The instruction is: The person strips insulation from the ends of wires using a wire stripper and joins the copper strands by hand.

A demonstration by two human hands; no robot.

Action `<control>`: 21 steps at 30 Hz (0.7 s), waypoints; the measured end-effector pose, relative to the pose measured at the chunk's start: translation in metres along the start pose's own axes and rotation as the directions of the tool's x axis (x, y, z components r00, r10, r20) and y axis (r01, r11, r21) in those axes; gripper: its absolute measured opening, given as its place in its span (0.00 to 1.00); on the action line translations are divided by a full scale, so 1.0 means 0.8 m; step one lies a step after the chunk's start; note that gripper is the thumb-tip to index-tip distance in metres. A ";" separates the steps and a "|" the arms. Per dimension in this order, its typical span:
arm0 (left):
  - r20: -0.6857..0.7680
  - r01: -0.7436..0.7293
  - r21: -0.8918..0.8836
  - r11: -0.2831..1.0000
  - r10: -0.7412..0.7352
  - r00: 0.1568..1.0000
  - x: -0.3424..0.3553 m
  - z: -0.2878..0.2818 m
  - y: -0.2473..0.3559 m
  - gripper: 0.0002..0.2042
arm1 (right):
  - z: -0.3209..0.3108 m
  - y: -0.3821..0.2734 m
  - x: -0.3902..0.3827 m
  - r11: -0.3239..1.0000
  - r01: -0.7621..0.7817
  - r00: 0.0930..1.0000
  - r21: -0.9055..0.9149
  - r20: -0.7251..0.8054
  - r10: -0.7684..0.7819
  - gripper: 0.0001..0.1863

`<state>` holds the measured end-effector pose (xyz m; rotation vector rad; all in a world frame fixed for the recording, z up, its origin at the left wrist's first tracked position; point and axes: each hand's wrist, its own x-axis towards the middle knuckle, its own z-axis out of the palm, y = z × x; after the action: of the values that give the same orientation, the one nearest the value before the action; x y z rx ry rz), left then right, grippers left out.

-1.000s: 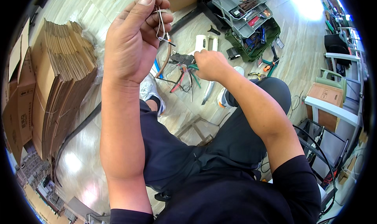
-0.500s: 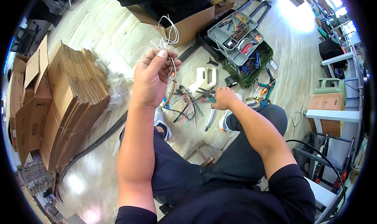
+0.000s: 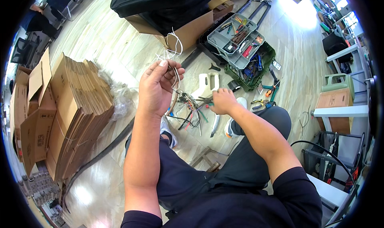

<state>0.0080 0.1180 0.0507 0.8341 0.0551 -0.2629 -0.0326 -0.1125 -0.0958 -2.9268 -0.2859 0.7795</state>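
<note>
My left hand (image 3: 157, 90) is raised, its thumb and fingers pinched on a tangle of thin white wire (image 3: 174, 42) that loops up above the fingertips. Lower and to the right, my right hand (image 3: 225, 101) is closed round a pair of pliers (image 3: 205, 99); most of the handles are hidden in the palm. The dark jaws point left, over a clump of coloured wires (image 3: 188, 108) on the floor. Just beyond lies an off-white plastic casing (image 3: 203, 86) with a handle-like loop. A utility knife (image 3: 215, 125) rests on the floor below my right hand.
A green toolbox with grey trays (image 3: 241, 62) stands open at the far right, with several pliers (image 3: 275, 90) nearby. Stacked flat cardboard (image 3: 78, 120) and plastic wrap (image 3: 122, 102) are at left. A carton (image 3: 192, 28) bears a black bag. A small wooden stool (image 3: 205, 158) sits between my legs.
My right hand has moved a little left with the pliers, bringing the jaws over the coloured wires. My left hand keeps its pinch on the white wire. The view has shifted slightly.
</note>
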 end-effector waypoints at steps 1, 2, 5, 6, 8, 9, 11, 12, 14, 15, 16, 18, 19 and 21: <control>0.000 0.008 -0.003 1.000 -0.008 1.000 0.001 0.002 -0.002 0.09 | -0.009 -0.005 0.000 0.993 0.026 0.995 0.119 -0.097 -0.014 0.29; -0.006 0.012 -0.001 1.000 -0.012 1.000 0.001 0.003 -0.003 0.09 | -0.025 -0.016 0.000 0.970 0.070 0.981 0.235 -0.194 -0.024 0.27; -0.041 -0.011 0.080 0.997 0.015 0.999 0.001 0.006 -0.010 0.10 | -0.078 -0.042 -0.015 0.541 0.258 0.963 0.801 -0.262 -0.071 0.22; -0.042 -0.011 0.090 0.996 0.015 0.999 0.002 0.008 -0.013 0.10 | -0.095 -0.047 -0.023 0.256 0.276 0.961 0.926 -0.259 -0.098 0.21; -0.046 -0.004 0.113 0.994 0.009 0.999 0.003 0.012 -0.019 0.10 | -0.123 -0.059 -0.049 0.044 0.284 0.944 0.958 -0.271 -0.190 0.23; -0.036 0.013 0.121 0.993 -0.009 0.999 0.003 0.012 -0.020 0.10 | -0.126 -0.064 -0.055 -0.066 0.277 0.930 0.959 -0.284 -0.234 0.24; -0.005 0.053 0.133 0.990 -0.052 0.999 0.006 0.017 -0.024 0.10 | -0.113 -0.066 -0.048 -0.222 0.265 0.906 0.938 -0.321 -0.277 0.22; -0.007 0.073 0.146 0.987 -0.073 0.997 0.007 0.021 -0.027 0.10 | -0.112 -0.065 -0.048 -0.254 0.226 0.903 0.940 -0.300 -0.307 0.22; -0.022 0.103 0.175 0.979 -0.101 0.995 0.009 0.027 -0.028 0.10 | -0.115 -0.070 -0.051 -0.294 0.168 0.916 0.941 -0.259 -0.307 0.17; -0.011 0.103 0.188 0.977 -0.103 0.995 0.011 0.027 -0.031 0.10 | -0.115 -0.069 -0.051 -0.311 0.165 0.915 0.936 -0.263 -0.305 0.16; 0.001 0.101 0.198 0.975 -0.104 0.995 0.013 0.028 -0.035 0.10 | -0.115 -0.067 -0.051 -0.326 0.164 0.916 0.931 -0.266 -0.301 0.14; 0.015 0.092 0.203 0.975 -0.097 0.995 0.015 0.032 -0.041 0.10 | -0.115 -0.062 -0.052 -0.345 0.168 0.919 0.924 -0.273 -0.284 0.11; 0.016 0.082 0.199 0.977 -0.087 0.996 0.016 0.036 -0.042 0.10 | -0.116 -0.060 -0.051 -0.349 0.174 0.922 0.921 -0.277 -0.271 0.10; 0.011 0.061 0.176 0.982 -0.064 0.998 0.018 0.039 -0.045 0.10 | -0.121 -0.055 -0.052 -0.316 0.228 0.938 0.921 -0.295 -0.181 0.08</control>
<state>0.0114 0.0687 0.0433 1.0067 0.0432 -0.3371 -0.0266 -0.0825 0.0147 -1.0792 -0.0412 0.4251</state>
